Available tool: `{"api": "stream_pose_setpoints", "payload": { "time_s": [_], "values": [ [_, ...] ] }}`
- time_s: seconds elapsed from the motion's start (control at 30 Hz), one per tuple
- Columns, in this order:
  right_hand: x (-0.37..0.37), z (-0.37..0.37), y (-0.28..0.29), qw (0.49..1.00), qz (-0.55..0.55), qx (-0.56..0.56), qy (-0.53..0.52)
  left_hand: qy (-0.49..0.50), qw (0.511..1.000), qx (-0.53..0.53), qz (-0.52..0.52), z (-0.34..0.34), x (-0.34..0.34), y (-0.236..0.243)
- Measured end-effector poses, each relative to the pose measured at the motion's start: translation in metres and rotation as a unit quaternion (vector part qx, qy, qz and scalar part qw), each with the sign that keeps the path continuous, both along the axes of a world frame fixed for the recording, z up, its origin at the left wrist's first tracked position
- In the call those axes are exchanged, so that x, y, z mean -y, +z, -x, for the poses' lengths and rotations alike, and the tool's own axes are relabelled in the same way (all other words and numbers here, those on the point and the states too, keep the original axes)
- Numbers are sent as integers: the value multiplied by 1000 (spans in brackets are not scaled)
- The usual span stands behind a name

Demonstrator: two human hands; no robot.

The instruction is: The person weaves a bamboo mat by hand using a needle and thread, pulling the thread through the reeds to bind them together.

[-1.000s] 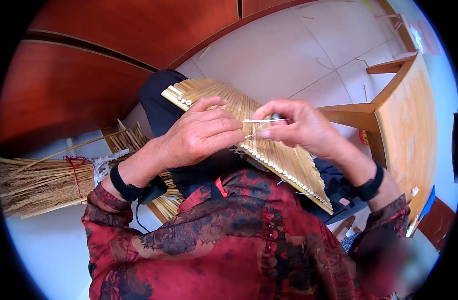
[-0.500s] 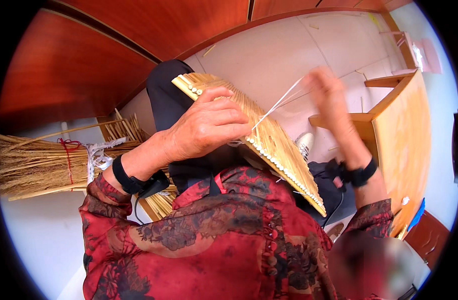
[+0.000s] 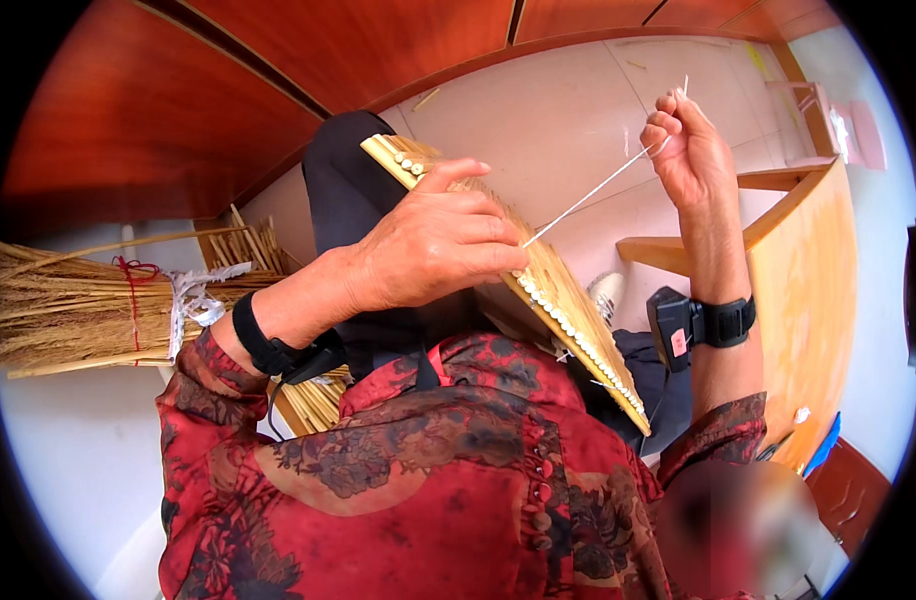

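Across my lap lies a panel of straw-coloured stalks set side by side, tilted from far left to near right, with pale cut ends along its near edge. My left hand grips that edge near the middle, thumb and fingers around the stalks. Out to the right, raised above the floor, my right hand is closed on a white string. The string runs taut from those fingers down to the panel's edge beside my left fingertips, and its short end pokes up above the right hand.
A bundle of dry stalks, tied with red and white strips, lies at the left near more loose stalks. On the right stands a wooden bench. Reddish wooden panels line the far side, and stalk bits litter the pale floor.
My right hand has swung slightly right and farther away, now steady rather than blurred, drawing the string out straight. My left hand and the panel have shifted slightly right.
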State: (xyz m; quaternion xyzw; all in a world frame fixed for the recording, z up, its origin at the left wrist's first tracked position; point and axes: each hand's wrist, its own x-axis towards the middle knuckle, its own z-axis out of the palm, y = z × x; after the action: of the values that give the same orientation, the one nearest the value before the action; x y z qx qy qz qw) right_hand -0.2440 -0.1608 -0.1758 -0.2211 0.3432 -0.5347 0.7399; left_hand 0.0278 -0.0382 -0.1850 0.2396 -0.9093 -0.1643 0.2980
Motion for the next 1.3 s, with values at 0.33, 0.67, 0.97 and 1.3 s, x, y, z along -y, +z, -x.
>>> {"api": "stream_pose_setpoints", "payload": {
  "time_s": [0.33, 0.67, 0.97, 1.3],
  "values": [
    [9, -18, -9, 984, 15, -173, -21, 9, 1000, -20, -11, -1, 0, -5],
    [5, 11, -15, 940, 42, -331, 76, -21, 999, 20, 14, -13, 0, -5],
    [-49, 23, 34, 812, 93, -555, 156, 76, 996, 54, -8, -14, 0, 4],
    [-99, -19, 11, 882, -44, -275, 380, 50, 993, 107, -28, -11, 13, 19]
  ]
}}
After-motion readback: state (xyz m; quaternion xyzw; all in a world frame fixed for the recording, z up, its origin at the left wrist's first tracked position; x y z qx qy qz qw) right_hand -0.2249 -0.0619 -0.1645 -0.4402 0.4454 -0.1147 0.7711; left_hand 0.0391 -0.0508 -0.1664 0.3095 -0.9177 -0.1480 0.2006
